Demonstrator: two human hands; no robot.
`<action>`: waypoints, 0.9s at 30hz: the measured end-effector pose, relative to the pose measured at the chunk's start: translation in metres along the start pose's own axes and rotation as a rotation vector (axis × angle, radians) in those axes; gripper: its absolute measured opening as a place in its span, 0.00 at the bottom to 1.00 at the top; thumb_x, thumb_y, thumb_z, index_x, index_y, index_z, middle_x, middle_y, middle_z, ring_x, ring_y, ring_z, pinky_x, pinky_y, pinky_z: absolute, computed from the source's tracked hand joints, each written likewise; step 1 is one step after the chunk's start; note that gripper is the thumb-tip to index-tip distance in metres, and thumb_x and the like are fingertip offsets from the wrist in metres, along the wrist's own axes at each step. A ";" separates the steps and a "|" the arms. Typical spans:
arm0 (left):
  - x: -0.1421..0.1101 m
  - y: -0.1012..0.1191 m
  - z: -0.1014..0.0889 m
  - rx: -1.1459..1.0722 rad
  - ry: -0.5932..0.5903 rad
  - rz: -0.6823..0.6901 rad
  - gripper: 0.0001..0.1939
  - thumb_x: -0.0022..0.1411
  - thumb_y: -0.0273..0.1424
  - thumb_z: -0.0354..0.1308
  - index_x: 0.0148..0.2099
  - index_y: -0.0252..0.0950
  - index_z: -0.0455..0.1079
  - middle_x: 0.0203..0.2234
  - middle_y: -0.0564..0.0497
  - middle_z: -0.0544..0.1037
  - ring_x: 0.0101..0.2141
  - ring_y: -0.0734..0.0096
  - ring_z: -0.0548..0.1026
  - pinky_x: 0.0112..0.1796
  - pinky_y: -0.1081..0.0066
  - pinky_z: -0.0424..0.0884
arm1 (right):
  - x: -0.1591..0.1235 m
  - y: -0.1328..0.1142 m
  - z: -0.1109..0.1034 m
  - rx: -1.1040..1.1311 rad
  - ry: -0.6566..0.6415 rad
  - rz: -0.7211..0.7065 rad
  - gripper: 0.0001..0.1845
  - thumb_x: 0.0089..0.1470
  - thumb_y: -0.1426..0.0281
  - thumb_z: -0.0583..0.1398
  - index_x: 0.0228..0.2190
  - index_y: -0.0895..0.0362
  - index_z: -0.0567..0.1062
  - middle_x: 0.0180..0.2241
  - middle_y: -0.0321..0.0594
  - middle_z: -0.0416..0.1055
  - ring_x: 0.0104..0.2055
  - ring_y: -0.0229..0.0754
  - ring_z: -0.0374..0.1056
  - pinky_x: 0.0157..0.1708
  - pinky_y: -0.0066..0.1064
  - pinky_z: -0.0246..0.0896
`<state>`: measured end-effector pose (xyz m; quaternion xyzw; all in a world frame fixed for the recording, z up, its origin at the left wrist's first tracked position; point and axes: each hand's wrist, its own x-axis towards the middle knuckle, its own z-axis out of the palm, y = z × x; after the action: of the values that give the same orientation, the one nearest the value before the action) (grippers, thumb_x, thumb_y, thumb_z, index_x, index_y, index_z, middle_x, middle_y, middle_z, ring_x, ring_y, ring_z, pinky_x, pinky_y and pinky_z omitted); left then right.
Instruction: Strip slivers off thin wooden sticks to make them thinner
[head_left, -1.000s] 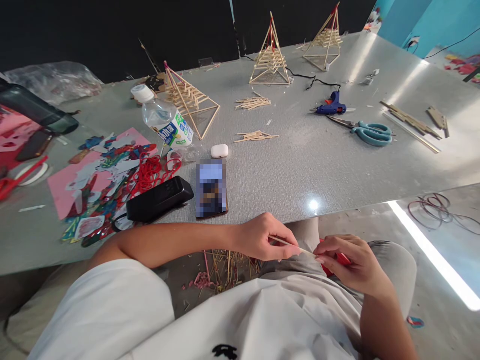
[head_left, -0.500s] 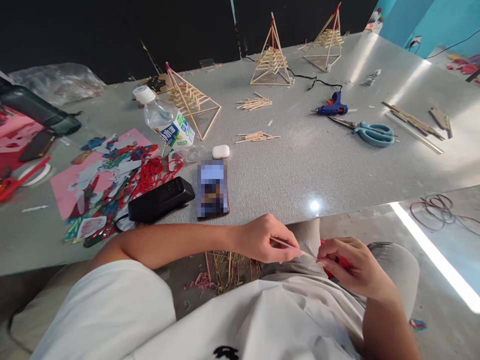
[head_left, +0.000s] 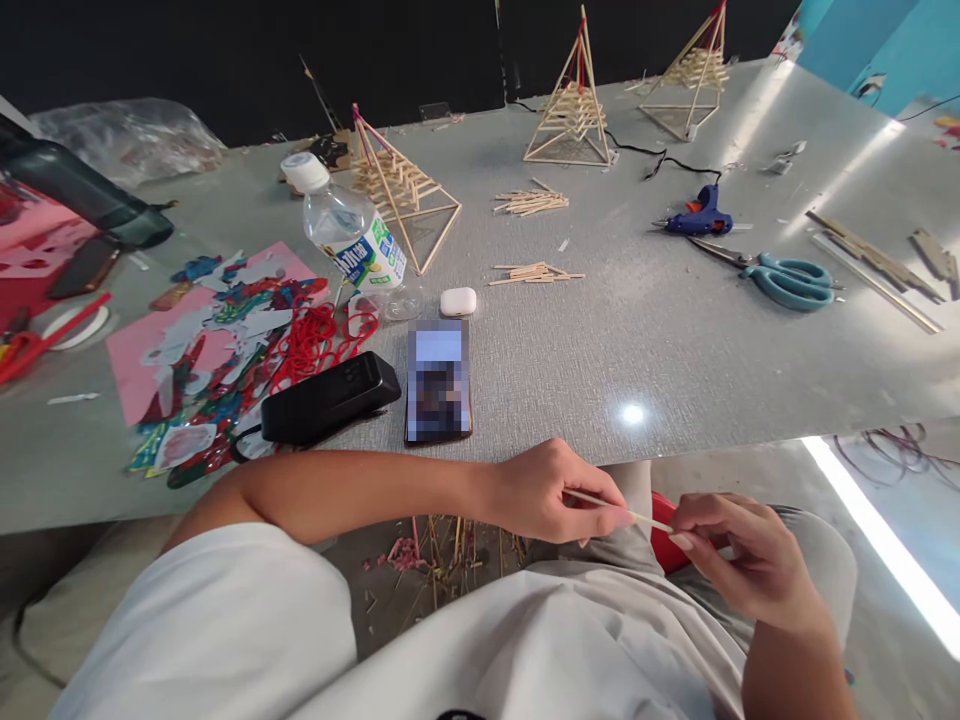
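Note:
A thin wooden stick (head_left: 651, 521) spans my two hands over my lap, just off the table's front edge. My left hand (head_left: 562, 497) is closed around one part of it, with thumb and forefinger pressed together. At the stick's other end, my right hand (head_left: 742, 550) pinches the tip between thumb and fingers. Two small piles of short sticks, the farther pile (head_left: 531, 202) and the nearer pile (head_left: 538, 273), lie on the table. Behind them stand stick pyramids: a left one (head_left: 405, 190), a middle one (head_left: 574, 115) and a right one (head_left: 694, 80).
On the table (head_left: 555, 370) are a phone (head_left: 439, 385), a white earbud case (head_left: 458, 302), a plastic bottle (head_left: 352, 235), a black device (head_left: 330, 400), red cord (head_left: 311, 340), a blue glue gun (head_left: 701, 212) and scissors (head_left: 791, 280). Stick scraps (head_left: 450, 555) lie below the table.
The whole scene has shifted right in view as the camera turned slightly. Slightly more of the stick shows between my hands, and both still grip it.

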<state>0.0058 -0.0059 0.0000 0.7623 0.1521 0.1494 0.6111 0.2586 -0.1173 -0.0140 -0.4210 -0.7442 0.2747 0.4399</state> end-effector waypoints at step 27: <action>0.000 0.000 0.000 -0.017 0.018 0.033 0.14 0.73 0.34 0.63 0.39 0.30 0.84 0.20 0.50 0.81 0.20 0.79 0.68 0.22 0.78 0.63 | 0.008 -0.001 -0.001 -0.020 0.003 -0.034 0.07 0.67 0.78 0.63 0.38 0.53 0.76 0.19 0.28 0.71 0.15 0.32 0.64 0.19 0.24 0.62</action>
<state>0.0058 -0.0060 0.0001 0.7583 0.1438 0.1674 0.6134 0.2565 -0.1106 -0.0093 -0.4129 -0.7533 0.2592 0.4414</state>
